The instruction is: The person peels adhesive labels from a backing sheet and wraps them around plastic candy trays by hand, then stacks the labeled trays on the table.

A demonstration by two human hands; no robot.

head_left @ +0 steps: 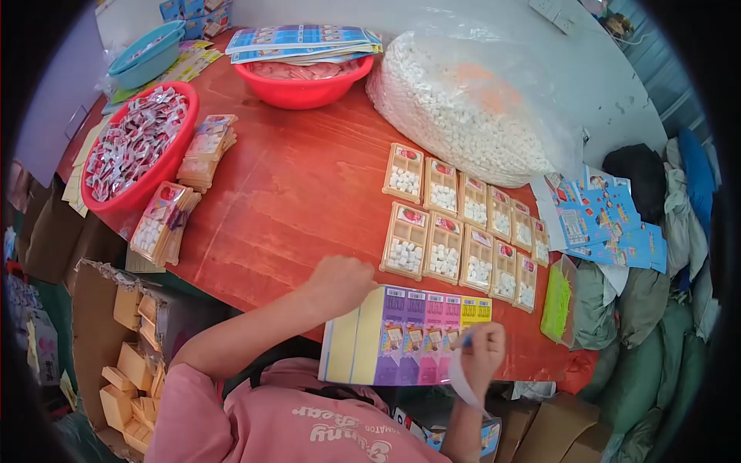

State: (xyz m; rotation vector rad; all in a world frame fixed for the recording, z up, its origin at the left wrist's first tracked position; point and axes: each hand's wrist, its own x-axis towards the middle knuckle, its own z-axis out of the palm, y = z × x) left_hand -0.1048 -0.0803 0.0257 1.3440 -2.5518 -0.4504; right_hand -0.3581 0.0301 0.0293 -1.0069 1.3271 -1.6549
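Observation:
A sticker sheet [423, 337] lies at the table's near edge, its printed part in purple, pink and yellow columns. Its left part shows bare yellowish backing. My left hand [341, 284] is closed over the sheet's upper left corner; the fingertips are hidden. Above the sheet's right side, my right hand [483, 353] is closed in a pinch on a white curling sticker strip [461, 382]. Just beyond the sheet stand two rows of small wooden trays [404, 241], with white pellets in their lower compartments and strawberry pictures at the top.
A large clear bag of white pellets [463, 108] sits at the back. Red basins [305, 89] and stacked trays [160, 224] are at back and left. A green container [557, 301] and blue printed sheets [606, 220] lie right. A carton [116, 297] of wooden trays stands lower left.

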